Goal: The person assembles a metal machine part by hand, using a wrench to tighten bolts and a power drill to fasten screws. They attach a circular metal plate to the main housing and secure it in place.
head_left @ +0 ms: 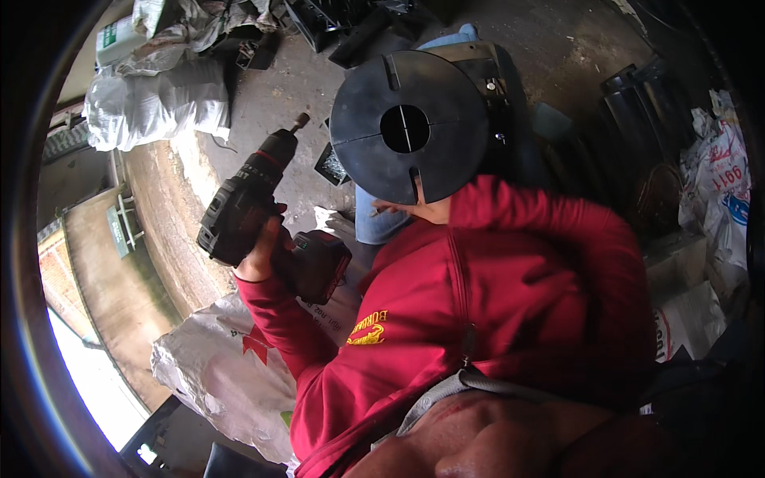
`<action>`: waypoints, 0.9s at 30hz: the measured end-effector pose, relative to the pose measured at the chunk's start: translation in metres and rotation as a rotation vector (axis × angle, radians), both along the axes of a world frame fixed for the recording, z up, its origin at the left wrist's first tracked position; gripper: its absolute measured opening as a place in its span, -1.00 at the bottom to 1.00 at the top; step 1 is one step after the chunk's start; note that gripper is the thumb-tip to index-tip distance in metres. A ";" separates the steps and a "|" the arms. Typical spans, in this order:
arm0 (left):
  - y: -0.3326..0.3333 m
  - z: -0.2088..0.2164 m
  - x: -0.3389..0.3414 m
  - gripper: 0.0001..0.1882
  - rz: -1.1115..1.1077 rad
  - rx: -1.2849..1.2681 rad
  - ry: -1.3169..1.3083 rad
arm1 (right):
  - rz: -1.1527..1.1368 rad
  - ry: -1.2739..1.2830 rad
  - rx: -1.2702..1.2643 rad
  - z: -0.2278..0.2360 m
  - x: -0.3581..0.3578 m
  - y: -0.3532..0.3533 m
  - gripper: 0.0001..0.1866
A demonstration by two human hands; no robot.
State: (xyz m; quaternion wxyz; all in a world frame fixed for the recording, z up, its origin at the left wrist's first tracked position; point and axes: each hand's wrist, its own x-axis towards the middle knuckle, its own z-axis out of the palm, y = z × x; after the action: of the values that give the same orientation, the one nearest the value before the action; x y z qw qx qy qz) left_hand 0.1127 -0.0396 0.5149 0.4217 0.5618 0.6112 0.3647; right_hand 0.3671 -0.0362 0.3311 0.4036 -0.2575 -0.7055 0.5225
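My left hand (259,256) is wrapped round the grip of a black cordless drill (249,187). The drill points up and to the right, and a short socket bit sits in its chuck. In front of my chest is a flat black round disc (458,119) with a hole in its middle and slots running in from its rim. My right hand (430,209) grips the near edge of this disc, thumb at a slot; some of its fingers are hidden under it. The drill's bit is apart from the disc, to its left.
Beyond the disc stands a dark frame (498,92) with bright metal fittings. A small black tray (333,166) of metal pieces lies left of the disc. Plastic-wrapped bundles (159,103) are at far left, black parts (351,36) at the back, white sacks (219,366) near my left arm.
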 end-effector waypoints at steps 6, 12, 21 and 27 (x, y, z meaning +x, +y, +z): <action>-0.003 -0.017 -0.025 -0.60 0.042 0.059 -0.067 | 0.305 -0.032 -0.289 0.129 0.169 0.017 -0.68; 0.026 0.000 -0.034 -0.59 -0.048 -0.010 0.049 | 0.057 -0.546 -0.346 0.140 0.168 0.141 -0.64; 0.032 0.016 -0.049 -0.52 -0.091 -0.093 0.159 | 0.559 -0.795 -0.165 0.113 0.033 0.229 -0.71; 0.040 0.016 -0.048 -0.54 -0.072 -0.038 0.181 | 0.463 -0.683 0.174 0.100 0.019 0.233 -0.81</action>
State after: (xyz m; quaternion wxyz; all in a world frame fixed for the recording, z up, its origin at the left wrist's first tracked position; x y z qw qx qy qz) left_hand 0.0652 0.0009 0.5307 0.3883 0.6059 0.6329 0.2855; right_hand 0.3857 0.1971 0.4307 0.0387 -0.2154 -0.8795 0.4225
